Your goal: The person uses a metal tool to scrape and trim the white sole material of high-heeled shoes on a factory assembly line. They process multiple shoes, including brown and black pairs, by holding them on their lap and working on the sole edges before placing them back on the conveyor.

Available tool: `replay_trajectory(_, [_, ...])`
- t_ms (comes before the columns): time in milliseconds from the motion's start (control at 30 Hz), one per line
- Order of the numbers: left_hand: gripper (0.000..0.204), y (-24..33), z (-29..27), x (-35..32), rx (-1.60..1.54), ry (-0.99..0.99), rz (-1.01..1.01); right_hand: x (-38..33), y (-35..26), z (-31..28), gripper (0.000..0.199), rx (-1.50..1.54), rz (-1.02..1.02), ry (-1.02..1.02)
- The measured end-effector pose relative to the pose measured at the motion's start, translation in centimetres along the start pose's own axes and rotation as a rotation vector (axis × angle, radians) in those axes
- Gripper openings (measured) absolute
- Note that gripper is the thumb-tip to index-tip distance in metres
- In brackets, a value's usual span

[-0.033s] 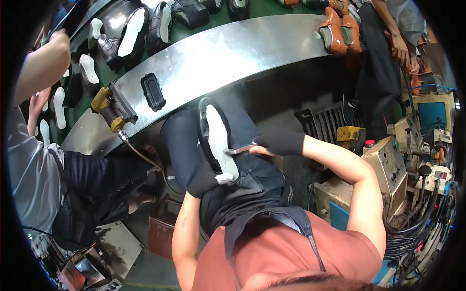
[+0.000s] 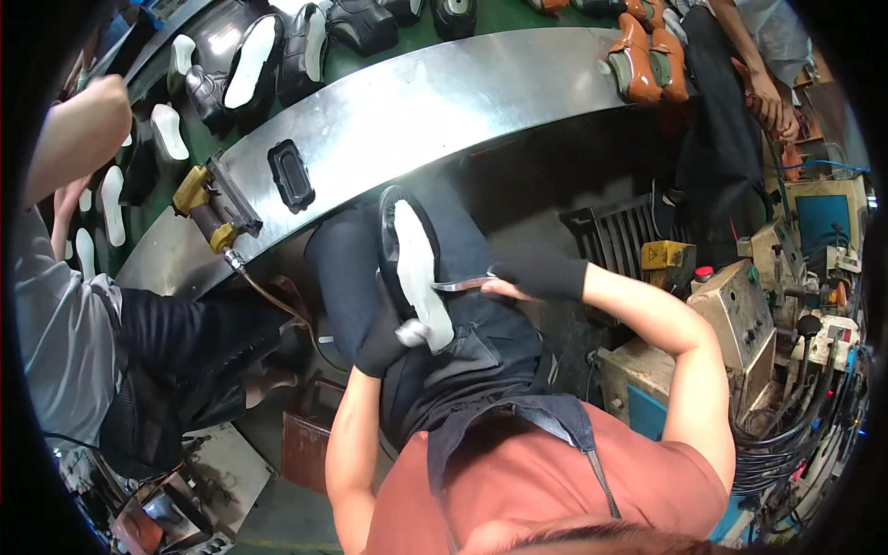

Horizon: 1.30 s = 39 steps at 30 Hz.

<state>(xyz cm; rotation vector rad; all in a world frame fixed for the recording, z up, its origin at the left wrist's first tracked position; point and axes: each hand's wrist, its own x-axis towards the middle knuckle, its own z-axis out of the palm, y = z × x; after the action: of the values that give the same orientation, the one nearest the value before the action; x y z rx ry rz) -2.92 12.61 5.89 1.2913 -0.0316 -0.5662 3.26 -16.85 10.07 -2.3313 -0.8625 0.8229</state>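
Across my thighs lies a black shoe, its sole side up, with a long white insole board showing on it. My left hand, in a dark glove with pale fingertips, is closed on the shoe's near end at its left side. My right hand, in a black glove with bare fingertips, grips a slim, curved metal hand tool. The tool's tip points left and lies at the right edge of the white board; whether it touches is unclear.
A curved metal bench ahead bears a yellow air stapler and a black oblong tray. Beyond are black shoes and orange shoes. A co-worker's arm is at left; a control box stands right.
My left fingertips have shifted up and left along the shoe's near end. The tool's tip has drawn slightly right, off the white board. The co-worker's arm at left has moved a little.
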Motion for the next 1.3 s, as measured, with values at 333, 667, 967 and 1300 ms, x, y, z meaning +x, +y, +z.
replay_trajectory(333, [0.038, -3.5, 1.3, 4.4, -0.056, 0.448, 0.098, -1.7, -5.1, -1.6, 0.038, 0.324, 0.039, 0.17])
replay_trajectory(667, [0.11, -5.9, 4.1, -2.6, 0.599, 0.429, 0.161, 0.9, -3.1, 0.5, 0.05, 0.527, 0.356, 0.042])
replay_trajectory(967, [0.101, -0.4, 2.9, -6.1, 0.642, 0.355, -0.075, -4.1, -1.5, 3.5, 0.046, 0.986, 0.376, 0.209])
replay_trajectory(1300, [0.064, 1.8, 2.1, 3.5, 0.704, 0.438, 0.29, -5.3, -5.7, 0.2, 0.046, 0.825, 0.296, 0.212])
